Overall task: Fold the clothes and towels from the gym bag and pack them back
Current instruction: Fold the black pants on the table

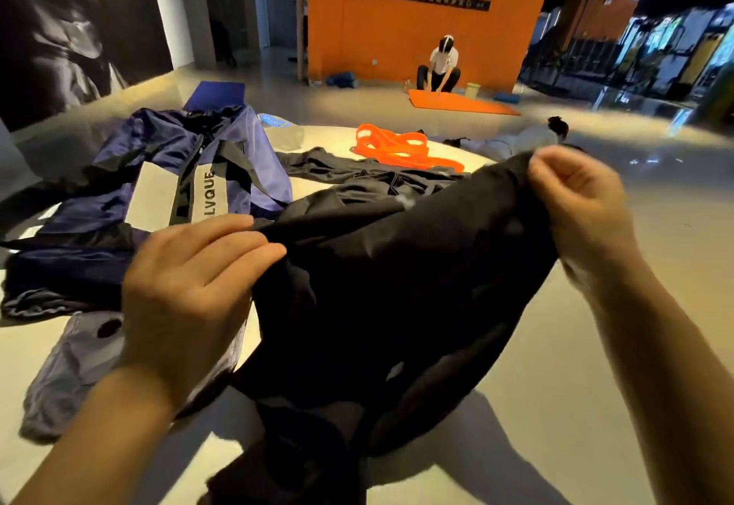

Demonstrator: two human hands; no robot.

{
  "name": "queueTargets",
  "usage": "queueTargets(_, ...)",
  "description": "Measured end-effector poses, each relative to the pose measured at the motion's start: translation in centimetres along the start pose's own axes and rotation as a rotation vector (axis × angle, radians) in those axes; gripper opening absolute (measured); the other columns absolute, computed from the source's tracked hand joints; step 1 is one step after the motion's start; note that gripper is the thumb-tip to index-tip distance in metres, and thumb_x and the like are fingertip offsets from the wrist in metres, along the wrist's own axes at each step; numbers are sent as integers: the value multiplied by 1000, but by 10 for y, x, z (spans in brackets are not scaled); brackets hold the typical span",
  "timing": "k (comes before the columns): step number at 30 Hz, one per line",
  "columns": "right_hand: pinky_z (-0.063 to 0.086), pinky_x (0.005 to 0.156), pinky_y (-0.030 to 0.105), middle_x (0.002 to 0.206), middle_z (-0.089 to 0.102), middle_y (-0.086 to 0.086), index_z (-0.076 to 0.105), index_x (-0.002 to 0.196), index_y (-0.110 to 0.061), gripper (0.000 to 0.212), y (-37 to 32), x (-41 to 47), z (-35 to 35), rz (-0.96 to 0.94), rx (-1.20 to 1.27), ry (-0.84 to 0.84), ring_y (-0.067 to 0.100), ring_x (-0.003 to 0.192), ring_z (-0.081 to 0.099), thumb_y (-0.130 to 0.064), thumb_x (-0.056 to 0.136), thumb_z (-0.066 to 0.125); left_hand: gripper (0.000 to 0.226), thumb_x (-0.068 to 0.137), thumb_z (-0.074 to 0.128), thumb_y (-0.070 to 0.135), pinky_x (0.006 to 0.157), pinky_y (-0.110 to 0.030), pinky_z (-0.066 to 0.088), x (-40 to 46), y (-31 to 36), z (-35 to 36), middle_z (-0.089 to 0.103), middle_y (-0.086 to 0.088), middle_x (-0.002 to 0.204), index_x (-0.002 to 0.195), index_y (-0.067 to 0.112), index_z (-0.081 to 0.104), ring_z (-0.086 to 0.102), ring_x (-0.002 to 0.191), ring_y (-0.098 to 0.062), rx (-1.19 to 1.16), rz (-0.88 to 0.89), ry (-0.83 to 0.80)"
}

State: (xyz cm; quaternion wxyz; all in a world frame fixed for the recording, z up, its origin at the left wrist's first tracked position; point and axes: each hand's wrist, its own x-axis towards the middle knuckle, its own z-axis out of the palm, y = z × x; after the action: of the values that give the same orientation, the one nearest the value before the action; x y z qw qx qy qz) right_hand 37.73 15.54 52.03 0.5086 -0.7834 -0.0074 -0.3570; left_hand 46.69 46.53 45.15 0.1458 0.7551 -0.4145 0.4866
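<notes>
A black garment is stretched in the air between my two hands, its lower part hanging down to the floor. My left hand pinches its left edge with fingers and thumb. My right hand grips the upper right edge in curled fingers. The navy gym bag, with grey panels and black straps, lies open and slumped on the floor to the left. A grey-lilac garment lies flat below the bag. Another dark garment lies spread out behind the one I hold.
Orange resistance bands lie on the pale floor farther back. A plastic bottle lies by the bag's far end. A person crouches over an orange mat by the orange wall. More grey cloth lies at right.
</notes>
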Motion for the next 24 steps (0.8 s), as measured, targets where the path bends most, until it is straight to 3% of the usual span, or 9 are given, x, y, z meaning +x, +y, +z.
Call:
queueTargets(3, 51, 78, 31, 92, 66, -2, 64, 95, -21, 7, 53, -7, 5, 263, -367, -91, 14, 86, 60, -19, 94, 57, 31, 61, 72, 0, 80, -40, 41, -19, -5, 33, 72, -8, 100, 89, 13, 75, 62, 108, -32, 15, -71, -304)
queueTargets(5, 52, 83, 35, 105, 61, 1, 56, 116, -21, 27, 73, -20, 6, 387, -453, -71, 15, 92, 59, -24, 91, 63, 21, 71, 65, 22, 81, -40, 43, -22, 5, 38, 71, -4, 102, 89, 17, 74, 58, 109, -27, -86, -190, -378)
queueTargets(8, 50, 82, 30, 107, 58, -2, 55, 116, -21, 27, 68, -43, 13, 220, -510, 34, 12, 95, 56, -27, 91, 62, 34, 88, 49, 42, 86, -30, 44, -6, 36, 32, 69, 4, 100, 97, 19, 72, 58, 100, -15, -391, -359, -312)
queueTargets(11, 48, 80, 19, 106, 56, -10, 56, 113, -26, 36, 64, -69, 23, 193, -493, -52, 4, 93, 55, -48, 85, 56, 51, 84, 47, 59, 85, -32, 48, 8, 68, 42, 67, 7, 111, 113, 22, 67, 61, 105, -14, -411, -286, -399)
queueTargets(14, 41, 79, 13, 110, 51, -14, 51, 122, -27, 58, 66, -84, 32, 261, -543, -154, 3, 99, 50, -60, 75, 57, 53, 82, 49, 62, 81, -33, 50, 19, 80, 71, 67, 7, 114, 116, 24, 65, 63, 105, -17, -405, -395, -467)
queueTargets(18, 48, 82, 27, 107, 62, -5, 51, 123, -25, 39, 71, -85, 36, 300, -534, -136, 14, 97, 58, -32, 87, 66, 21, 85, 56, 33, 76, -34, 49, 24, 75, 96, 67, 7, 99, 97, 22, 69, 61, 96, -20, -471, -447, -436)
queueTargets(20, 53, 83, 31, 98, 66, -4, 58, 114, -26, 27, 69, -78, 30, 300, -507, -92, 12, 89, 63, -22, 89, 66, 19, 83, 56, 29, 79, -22, 39, 26, 66, 95, 64, 6, 94, 90, 18, 69, 56, 92, -17, -527, -455, -375)
queueTargets(22, 54, 77, 20, 91, 66, -10, 63, 103, -27, 19, 59, -66, 20, 274, -413, -44, 2, 84, 63, -15, 89, 65, 15, 81, 60, 28, 78, -10, 32, 36, 55, 86, 60, 7, 93, 86, 16, 68, 51, 91, -11, -577, -467, -320)
queueTargets(24, 52, 73, 13, 91, 68, -10, 67, 95, -26, 20, 44, -52, 9, 229, -284, 1, -1, 85, 64, -7, 90, 61, 10, 81, 61, 27, 82, -6, 36, 49, 44, 74, 60, 9, 98, 86, 19, 65, 53, 94, -6, -668, -491, -281)
